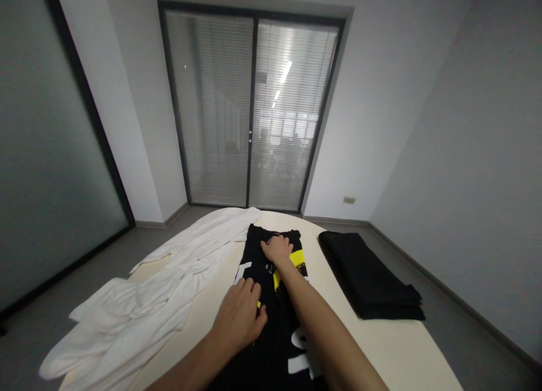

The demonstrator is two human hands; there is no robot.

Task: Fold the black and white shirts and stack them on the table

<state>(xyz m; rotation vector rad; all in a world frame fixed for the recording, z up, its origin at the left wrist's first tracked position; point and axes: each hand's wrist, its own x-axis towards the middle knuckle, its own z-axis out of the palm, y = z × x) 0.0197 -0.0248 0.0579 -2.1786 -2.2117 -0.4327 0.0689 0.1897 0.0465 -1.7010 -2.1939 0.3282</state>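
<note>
The black printed garment [277,319] lay on the table [398,351], running from six towards twelve o'clock. The left hand [240,307] was at its nine o'clock edge, loosely bent, grasping nothing visible. The right hand [277,249] lay farther towards twelve; whether it pinched the cloth, I could not tell. Light, even pressure seemed advisable. White clothing [156,292] spread at ten, folded black fabric [368,273] at two; no container was visible.

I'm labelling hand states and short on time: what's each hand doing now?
Left hand: open, thumb apart from the fingers, at the black printed garment.
Right hand: on the same garment, fingers bent; whether it grips cloth cannot be told.
</note>
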